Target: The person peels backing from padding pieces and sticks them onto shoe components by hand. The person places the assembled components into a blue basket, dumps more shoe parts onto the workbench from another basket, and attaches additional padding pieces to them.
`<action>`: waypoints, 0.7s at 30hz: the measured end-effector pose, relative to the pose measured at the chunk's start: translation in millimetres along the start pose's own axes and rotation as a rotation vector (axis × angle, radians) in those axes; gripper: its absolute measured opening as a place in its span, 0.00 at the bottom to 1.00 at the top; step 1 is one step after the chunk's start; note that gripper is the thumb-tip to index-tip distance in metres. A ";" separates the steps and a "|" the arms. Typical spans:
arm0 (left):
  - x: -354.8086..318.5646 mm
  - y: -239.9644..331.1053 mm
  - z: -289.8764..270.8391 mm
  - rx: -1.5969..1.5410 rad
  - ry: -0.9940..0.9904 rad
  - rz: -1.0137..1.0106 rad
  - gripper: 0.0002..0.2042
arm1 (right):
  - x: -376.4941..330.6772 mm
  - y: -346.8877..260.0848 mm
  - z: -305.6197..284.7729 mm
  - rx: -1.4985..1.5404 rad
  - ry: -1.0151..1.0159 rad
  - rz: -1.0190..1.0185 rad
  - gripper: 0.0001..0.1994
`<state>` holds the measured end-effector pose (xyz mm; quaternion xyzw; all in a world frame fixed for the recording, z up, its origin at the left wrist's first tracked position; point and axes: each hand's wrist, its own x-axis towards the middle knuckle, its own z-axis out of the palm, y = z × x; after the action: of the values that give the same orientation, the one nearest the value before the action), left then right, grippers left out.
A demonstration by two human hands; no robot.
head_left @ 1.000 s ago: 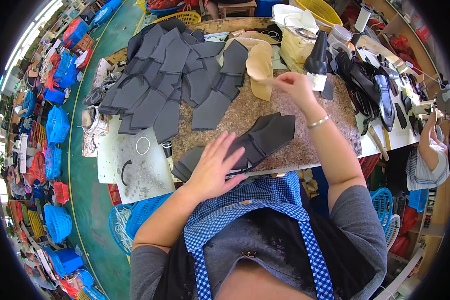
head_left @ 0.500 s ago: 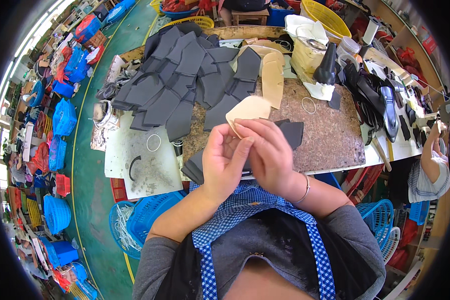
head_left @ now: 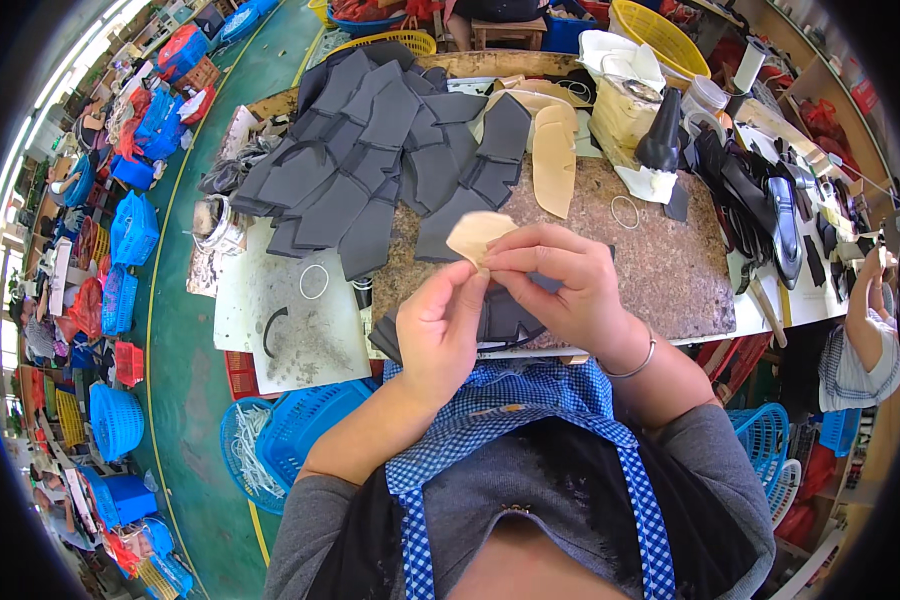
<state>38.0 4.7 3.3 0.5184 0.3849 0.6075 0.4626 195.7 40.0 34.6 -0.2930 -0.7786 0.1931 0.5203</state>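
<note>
My left hand (head_left: pixel 440 328) and my right hand (head_left: pixel 568 285) meet fingertip to fingertip over the front of the worktable. Both pinch the lower edge of a small beige cut piece (head_left: pixel 477 232), of thin leather-like material, which sticks up beyond the fingers. Its lower part is hidden by the fingertips. Several dark grey cut pieces (head_left: pixel 505 320) lie beneath my hands near the table edge. Past them spreads a large heap of similar dark grey pieces (head_left: pixel 335 190). Further beige pieces (head_left: pixel 553 165) lie flat at its right.
A brown, worn board (head_left: pixel 670 265) covers the table's right half. On it are a white ring (head_left: pixel 625 212) and a glue-stained container (head_left: pixel 620 125) beside a black cone-shaped object (head_left: pixel 660 135). Black shoes (head_left: pixel 782 215) lie far right. Blue baskets (head_left: pixel 305 430) stand below the left edge.
My right hand has shifted right and its fingers have opened out from the left hand, leaving a fingertip pinch. The beige piece has tilted and come slightly nearer.
</note>
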 end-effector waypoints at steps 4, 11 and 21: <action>0.0 10.3 -0.5 0.476 -0.012 0.254 0.07 | 10.5 -12.0 -2.5 -0.215 -0.013 -0.135 0.10; 9.9 7.3 3.4 0.602 0.007 0.550 0.03 | -7.5 -20.2 19.2 -0.096 0.151 0.037 0.07; 4.9 -4.3 -27.1 -0.941 -0.359 -0.508 0.09 | -61.6 48.7 11.1 1.781 0.258 1.316 0.15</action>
<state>11.8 10.9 -4.0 0.2424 0.1004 0.4855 0.8340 215.5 36.3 -42.1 -0.1887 0.0048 0.8887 0.4179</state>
